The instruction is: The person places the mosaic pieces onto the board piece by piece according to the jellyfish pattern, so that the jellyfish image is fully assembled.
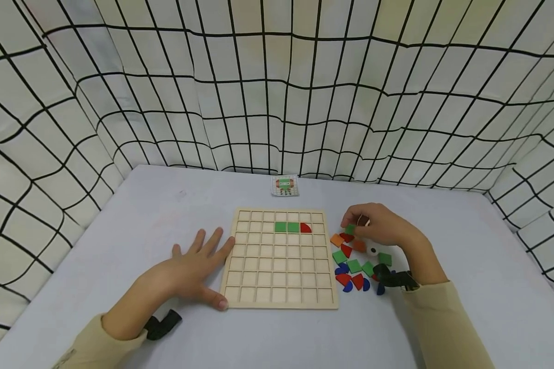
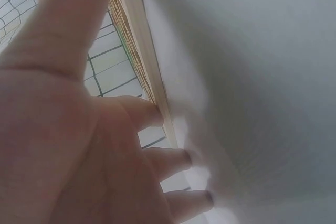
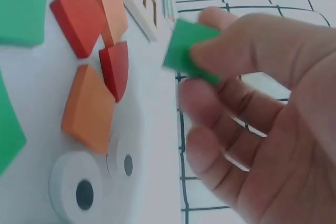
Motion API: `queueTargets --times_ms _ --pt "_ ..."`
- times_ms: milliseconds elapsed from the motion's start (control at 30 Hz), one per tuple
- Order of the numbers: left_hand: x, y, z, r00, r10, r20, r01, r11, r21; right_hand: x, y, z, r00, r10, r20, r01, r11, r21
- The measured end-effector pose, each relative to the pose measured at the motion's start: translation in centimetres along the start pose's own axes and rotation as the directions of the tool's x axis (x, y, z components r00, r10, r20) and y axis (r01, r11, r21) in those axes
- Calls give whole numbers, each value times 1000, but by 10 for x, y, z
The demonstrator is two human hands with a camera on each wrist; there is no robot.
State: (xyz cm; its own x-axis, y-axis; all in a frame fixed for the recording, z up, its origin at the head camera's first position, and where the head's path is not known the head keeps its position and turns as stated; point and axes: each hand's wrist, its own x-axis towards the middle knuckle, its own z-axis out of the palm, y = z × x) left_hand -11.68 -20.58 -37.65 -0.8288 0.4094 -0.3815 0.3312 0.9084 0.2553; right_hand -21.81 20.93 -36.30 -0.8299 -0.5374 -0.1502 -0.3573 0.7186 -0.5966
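My right hand (image 1: 379, 225) pinches a green square tile (image 3: 185, 45) between thumb and fingers, raised over the far end of a loose heap of pieces. Spread flat, my left hand (image 1: 184, 274) rests at the left side of a wooden grid board (image 1: 279, 309), thumb and index fingertip touching its edge. In one upper row of the board sit two green squares (image 1: 287, 227) and a red quarter-circle (image 1: 305, 228) side by side. Below the right hand lie an orange piece (image 3: 89, 109), red pieces (image 3: 79, 22) and white discs with black dots (image 3: 76, 187).
Right of the board lie more green squares (image 1: 353, 266), red pieces (image 1: 357, 281) and blue half-circles (image 1: 348, 287). A small picture card (image 1: 284, 185) with a coloured figure lies behind the board. Black netting (image 1: 286, 102) over white walls encloses the white table (image 1: 166, 205).
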Motion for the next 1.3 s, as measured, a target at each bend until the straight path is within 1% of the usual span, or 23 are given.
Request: queueTargets --times_ms 133,233,367,533,767,967,1133,1200,1300 --pt "-1 2 -3 1000 1 -3 -1 1000 10 5 -6 1 996 -43 -77 44 999 12" --pt "-1 3 -4 1000 -3 -4 3 1000 15 12 -14 2 991 -58 -121 65 996 62" --pt "-2 2 -5 1000 -8 -1 8 1000 16 22 -28 5 985 -93 -142 111 987 120" --pt "-2 1 -7 1000 -19 4 19 1000 13 38 -49 5 978 -149 -146 162 983 82" --pt "-3 0 -9 1000 -19 9 19 1000 0 58 -68 10 972 -200 -121 206 978 38" --pt "-2 -2 -6 1000 -16 17 17 1000 -18 81 -74 20 965 -253 -67 258 962 86" --pt "-1 0 -4 1000 -8 16 8 1000 -16 99 -79 32 972 -232 -34 235 964 121" --pt "-2 0 -4 1000 -9 18 10 1000 -17 105 -82 38 976 -217 -14 217 968 124" --pt "-2 0 -3 1000 -12 17 12 1000 -13 112 -86 45 976 -218 23 214 970 116"
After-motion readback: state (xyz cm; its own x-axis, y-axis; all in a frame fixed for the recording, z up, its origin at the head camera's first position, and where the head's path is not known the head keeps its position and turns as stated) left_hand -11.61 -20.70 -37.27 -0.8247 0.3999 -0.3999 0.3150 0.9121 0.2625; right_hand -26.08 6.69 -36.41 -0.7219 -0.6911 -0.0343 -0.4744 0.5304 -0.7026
